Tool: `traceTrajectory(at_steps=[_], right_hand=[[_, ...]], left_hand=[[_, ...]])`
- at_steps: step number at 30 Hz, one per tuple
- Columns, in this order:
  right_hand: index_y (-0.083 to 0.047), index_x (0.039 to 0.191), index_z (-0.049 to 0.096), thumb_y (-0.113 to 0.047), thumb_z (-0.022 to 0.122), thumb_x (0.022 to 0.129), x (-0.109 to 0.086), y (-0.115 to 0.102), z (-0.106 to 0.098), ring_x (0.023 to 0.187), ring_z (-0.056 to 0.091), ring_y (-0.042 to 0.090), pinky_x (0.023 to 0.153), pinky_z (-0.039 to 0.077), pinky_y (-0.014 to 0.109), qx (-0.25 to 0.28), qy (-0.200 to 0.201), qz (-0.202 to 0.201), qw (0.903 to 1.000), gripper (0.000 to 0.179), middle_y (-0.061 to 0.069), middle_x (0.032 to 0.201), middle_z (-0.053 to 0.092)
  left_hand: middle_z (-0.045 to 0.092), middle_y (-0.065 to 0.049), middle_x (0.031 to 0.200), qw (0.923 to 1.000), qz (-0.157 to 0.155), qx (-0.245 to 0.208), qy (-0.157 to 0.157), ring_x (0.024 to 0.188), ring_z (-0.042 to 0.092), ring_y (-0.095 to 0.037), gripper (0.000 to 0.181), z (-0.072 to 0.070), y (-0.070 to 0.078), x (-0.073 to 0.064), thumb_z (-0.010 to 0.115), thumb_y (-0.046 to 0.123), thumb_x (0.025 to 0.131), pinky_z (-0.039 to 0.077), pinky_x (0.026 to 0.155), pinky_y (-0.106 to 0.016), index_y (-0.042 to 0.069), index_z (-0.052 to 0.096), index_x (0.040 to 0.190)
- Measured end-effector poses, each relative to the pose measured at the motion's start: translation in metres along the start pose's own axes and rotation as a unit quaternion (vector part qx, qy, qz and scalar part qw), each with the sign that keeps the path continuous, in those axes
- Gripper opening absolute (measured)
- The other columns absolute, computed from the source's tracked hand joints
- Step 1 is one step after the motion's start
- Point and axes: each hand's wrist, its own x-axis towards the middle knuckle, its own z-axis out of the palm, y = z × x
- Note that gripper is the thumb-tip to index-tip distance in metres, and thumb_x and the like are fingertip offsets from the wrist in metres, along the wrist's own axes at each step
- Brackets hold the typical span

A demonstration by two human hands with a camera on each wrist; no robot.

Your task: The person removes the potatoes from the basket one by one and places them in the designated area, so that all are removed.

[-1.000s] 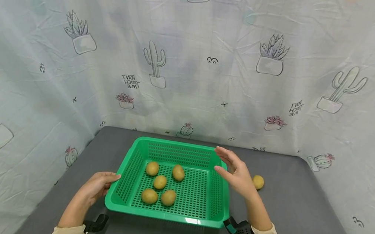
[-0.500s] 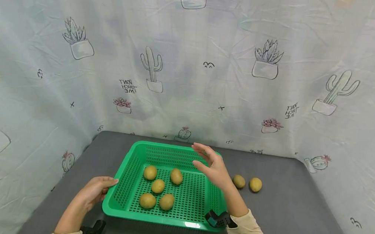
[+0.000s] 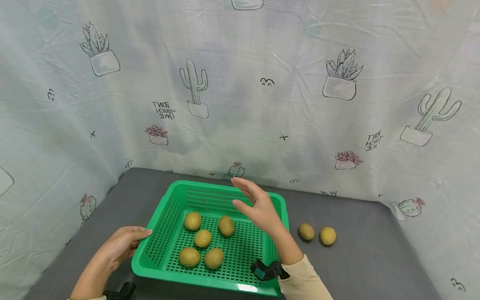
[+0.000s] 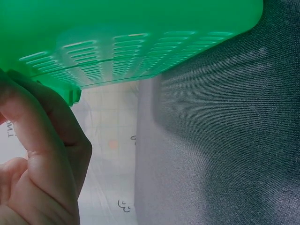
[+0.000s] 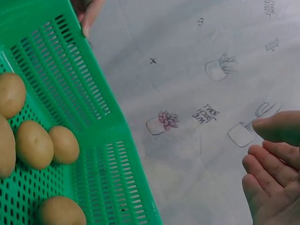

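Note:
A green plastic basket [image 3: 207,280] with slotted walls stands on the table, holding several yellow-brown potatoes [image 3: 203,238] spread over its left and middle floor. My left hand [image 3: 120,244] grips its left rim, thumb on top and fingers tucked beneath; the left wrist view shows those bent fingers [image 4: 51,145] under the edge. Above the basket's right half my right hand [image 3: 258,209] is raised, palm facing left and nothing in it. Its thumb and fingers stand apart in the right wrist view, where potatoes [image 5: 35,145] show at the left.
Two more potatoes lie side by side on the grey table right of the basket, a browner one [image 3: 306,232] and a yellower one [image 3: 327,236]. A white curtain [image 3: 244,98] printed with potted cacti encloses the table at the back and sides.
My right hand has moved left from the basket's right edge to over its inside, uncovering the browner potato on the table. The left hand keeps its grip on the rim.

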Motion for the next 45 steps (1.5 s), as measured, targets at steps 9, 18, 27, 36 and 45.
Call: traceTrajectory(at_steps=[9, 18, 27, 36, 45], right_hand=[[0.007, 0.138, 0.039, -0.001, 0.058, 0.093, 0.016, 0.003, 0.008, 0.132, 0.041, 0.036, 0.11, 0.032, 0.046, -0.004, -0.016, 0.011, 0.9998, 0.05, 0.025, 0.141, 0.043], [-0.006, 0.141, 0.041, -0.009, 0.061, 0.093, 0.021, 0.054, 0.019, 0.134, 0.041, 0.029, 0.111, 0.032, 0.039, -0.012, -0.033, 0.076, 0.9965, 0.052, 0.017, 0.143, 0.044], [-0.003, 0.14, 0.042, -0.008, 0.064, 0.091, 0.017, 0.062, 0.02, 0.132, 0.043, 0.031, 0.11, 0.034, 0.041, -0.057, -0.048, 0.119, 0.9901, 0.054, 0.015, 0.142, 0.046], [-0.005, 0.14, 0.043, -0.012, 0.066, 0.09, 0.018, 0.071, 0.023, 0.131, 0.044, 0.031, 0.102, 0.041, 0.046, -0.155, -0.134, 0.171, 0.9637, 0.055, 0.013, 0.142, 0.047], [-0.007, 0.139, 0.046, -0.012, 0.068, 0.088, 0.015, 0.078, 0.029, 0.129, 0.046, 0.029, 0.098, 0.044, 0.043, -0.213, -0.2, 0.209, 0.9332, 0.056, 0.009, 0.14, 0.049]], left_hand=[[0.05, 0.007, 0.066, 1.0, 0.004, 0.001, 0.002, 0.057, 0.046, -0.006, 0.018, 0.0, -0.003, 0.0, 0.051, 0.026, 0.099, 0.045, 0.061, -0.027, 0.009, 0.057, 0.095], [0.061, 0.003, 0.078, 0.9999, 0.01, 0.002, 0.0, 0.066, 0.057, -0.007, 0.032, 0.002, -0.008, 0.002, 0.052, 0.026, 0.099, 0.051, 0.066, -0.029, -0.002, 0.055, 0.112], [0.052, 0.006, 0.067, 0.9999, 0.015, 0.002, 0.003, 0.06, 0.05, -0.006, 0.021, 0.001, -0.007, 0.0, 0.052, 0.025, 0.098, 0.048, 0.064, -0.028, 0.005, 0.058, 0.1], [0.046, 0.006, 0.064, 0.9997, 0.013, 0.015, 0.014, 0.056, 0.044, -0.006, 0.021, 0.001, -0.003, 0.003, 0.052, 0.027, 0.098, 0.045, 0.062, -0.028, 0.006, 0.057, 0.099], [0.041, 0.007, 0.062, 0.9999, 0.009, 0.012, -0.002, 0.054, 0.04, -0.006, 0.021, -0.001, -0.003, 0.002, 0.052, 0.027, 0.098, 0.042, 0.061, -0.027, 0.012, 0.052, 0.083]])
